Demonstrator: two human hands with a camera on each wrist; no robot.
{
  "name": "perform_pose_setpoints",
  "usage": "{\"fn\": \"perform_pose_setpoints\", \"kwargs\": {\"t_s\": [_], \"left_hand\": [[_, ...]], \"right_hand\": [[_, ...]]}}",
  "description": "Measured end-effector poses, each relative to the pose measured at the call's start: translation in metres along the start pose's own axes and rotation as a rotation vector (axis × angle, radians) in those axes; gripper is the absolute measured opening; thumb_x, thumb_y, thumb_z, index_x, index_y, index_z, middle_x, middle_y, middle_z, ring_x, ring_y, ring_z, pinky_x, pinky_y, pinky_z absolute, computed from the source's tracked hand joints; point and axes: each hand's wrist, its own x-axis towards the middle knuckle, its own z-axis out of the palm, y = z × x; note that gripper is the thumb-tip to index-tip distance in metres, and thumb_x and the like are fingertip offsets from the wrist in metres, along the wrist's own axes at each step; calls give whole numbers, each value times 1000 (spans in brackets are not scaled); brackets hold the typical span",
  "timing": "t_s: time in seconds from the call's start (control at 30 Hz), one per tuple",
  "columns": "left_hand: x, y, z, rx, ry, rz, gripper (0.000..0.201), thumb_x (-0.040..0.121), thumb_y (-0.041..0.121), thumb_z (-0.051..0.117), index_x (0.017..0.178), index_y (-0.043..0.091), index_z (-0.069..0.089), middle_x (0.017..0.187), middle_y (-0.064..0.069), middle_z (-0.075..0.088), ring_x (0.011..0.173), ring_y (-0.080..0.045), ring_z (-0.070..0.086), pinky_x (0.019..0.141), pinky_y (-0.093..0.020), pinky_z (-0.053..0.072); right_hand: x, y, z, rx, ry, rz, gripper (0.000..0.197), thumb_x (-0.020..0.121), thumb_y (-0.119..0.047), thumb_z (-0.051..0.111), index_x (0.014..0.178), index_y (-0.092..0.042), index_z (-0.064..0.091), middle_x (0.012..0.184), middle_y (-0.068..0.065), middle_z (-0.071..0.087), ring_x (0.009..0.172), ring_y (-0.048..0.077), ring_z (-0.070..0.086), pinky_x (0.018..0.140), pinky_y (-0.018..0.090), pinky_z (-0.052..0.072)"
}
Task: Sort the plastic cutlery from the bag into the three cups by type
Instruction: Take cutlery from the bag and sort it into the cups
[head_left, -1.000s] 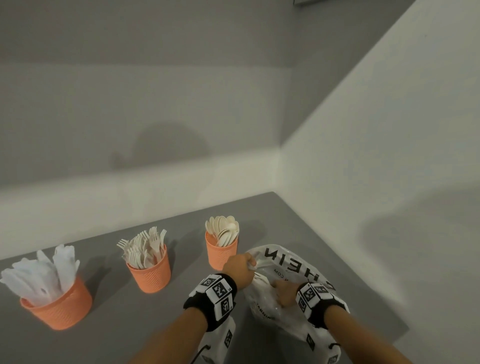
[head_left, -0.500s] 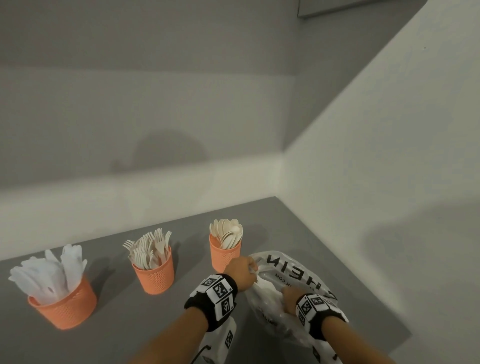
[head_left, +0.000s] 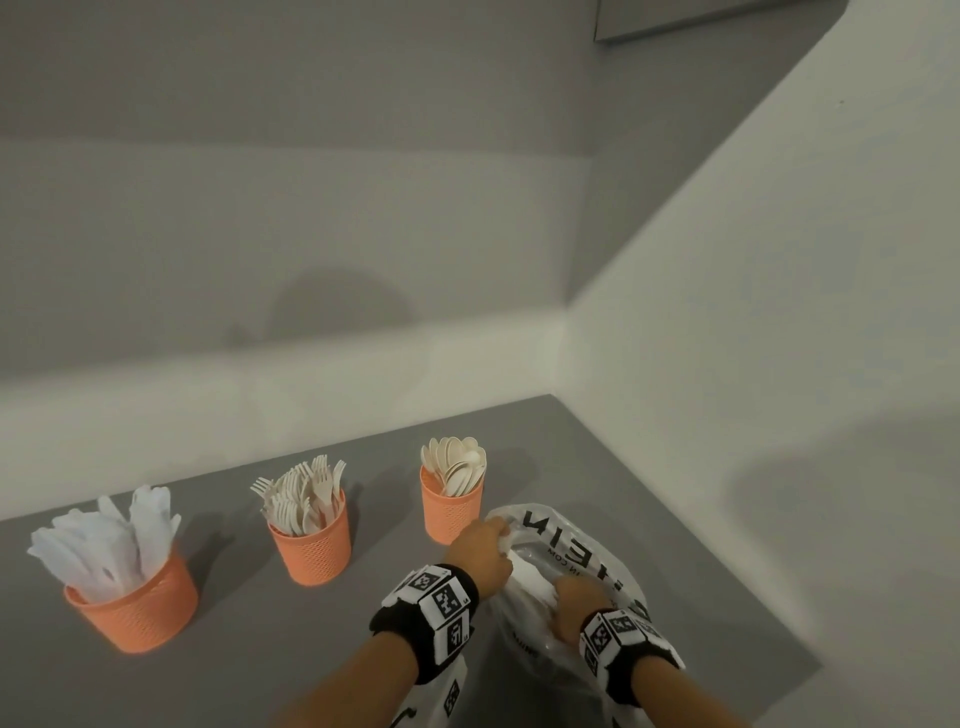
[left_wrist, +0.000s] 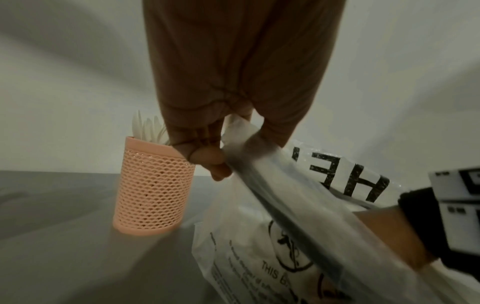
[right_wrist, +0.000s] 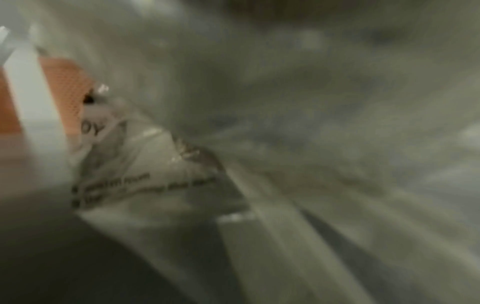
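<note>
Three orange mesh cups stand in a row on the grey table (head_left: 234, 649). The left cup (head_left: 132, 618) holds white knives, the middle cup (head_left: 311, 551) forks, the right cup (head_left: 449, 512) spoons. A clear printed plastic bag (head_left: 582, 540) lies just right of the spoon cup. My left hand (head_left: 496, 540) pinches the bag's rim and holds it up; the left wrist view shows this hand (left_wrist: 215, 156) on the bag (left_wrist: 259, 257) beside the spoon cup (left_wrist: 153, 191). My right hand (head_left: 566, 597) reaches into the bag's mouth, its fingers hidden by plastic. The right wrist view is blurred plastic.
White walls meet in a corner behind and to the right of the table, close to the bag. The table's right edge (head_left: 779, 623) runs just past the bag. Bare tabletop lies in front of the knife and fork cups.
My right hand has shifted a little lower inside the bag. My left hand keeps its hold on the rim. The head view has tilted, so the cups sit slightly more to the right.
</note>
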Motion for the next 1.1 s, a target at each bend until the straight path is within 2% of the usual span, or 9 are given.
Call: {"fn": "perform_pose_setpoints", "kwargs": {"t_s": [0.2, 0.4, 0.47, 0.57, 0.67, 0.77, 0.9, 1.0, 1.1], "left_hand": [[8, -5, 5, 62, 79, -41, 41, 93, 18, 45, 134, 16, 41, 133, -13, 46, 118, -30, 51, 100, -39, 43], [13, -6, 4, 26, -127, -45, 62, 91, 10, 44, 148, 14, 19, 144, -14, 41, 127, -29, 46, 103, -32, 39], [17, -8, 4, -136, -75, -67, 56, 87, 1, 43, 141, 16, 37, 136, -13, 50, 103, -24, 61, 84, -27, 52], [17, -9, 1, -441, 85, -156, 40, 87, -5, 42, 121, 10, 58, 89, -10, 64, 56, -13, 56, 53, -20, 49], [20, -7, 2, -536, 182, -186, 33, 88, -7, 41, 113, 3, 61, 77, -9, 62, 56, -18, 55, 60, -29, 52], [18, 3, 1, -539, 168, -165, 37, 88, -8, 43, 119, 4, 59, 101, -18, 65, 73, -26, 63, 66, -26, 57], [7, 16, -4, -508, 100, -112, 44, 89, -1, 46, 132, 8, 50, 126, -12, 58, 112, -30, 59, 98, -34, 47], [-7, 21, -18, -624, 175, -64, 27, 98, 16, 41, 112, 11, 63, 96, 2, 65, 92, -14, 62, 74, -10, 45], [-20, 16, -28, -1039, 131, -218, 36, 100, 31, 33, 83, 14, 60, 63, 4, 55, 56, -8, 50, 57, -20, 39]], "right_hand": [[-5, 3, -20, 203, -56, -68, 49, 78, -37, 63, 125, -28, 50, 122, -2, 61, 111, 18, 56, 93, 27, 44], [-20, 6, -36, 375, -49, -160, 41, 73, -18, 67, 113, -25, 57, 108, 0, 64, 97, 15, 57, 85, 27, 50], [-23, 9, -38, 441, -11, -177, 30, 76, -22, 66, 103, -30, 56, 100, -3, 64, 94, 15, 59, 84, 27, 50], [-26, 11, -46, 706, 106, -225, 32, 79, -10, 66, 104, -25, 53, 97, -4, 61, 94, 15, 58, 81, 22, 49], [-29, 4, -67, 972, 184, -222, 28, 84, -1, 62, 104, -17, 51, 87, -5, 58, 81, 9, 56, 64, 6, 47], [-26, -2, -88, 1125, 256, -226, 16, 86, -4, 61, 95, -16, 54, 78, -3, 58, 72, 6, 55, 61, 9, 47], [-23, -9, -109, 1237, 326, -240, 13, 89, -9, 59, 77, -9, 54, 63, 4, 56, 56, 12, 55, 53, 15, 48], [-18, -22, -114, 1321, 325, -227, 18, 90, -9, 58, 72, -9, 54, 62, 7, 55, 55, 16, 55, 59, 24, 50], [-10, -46, -110, 1368, 306, -236, 18, 90, -9, 57, 72, -9, 55, 65, 7, 56, 59, 16, 55, 62, 25, 48]]}}
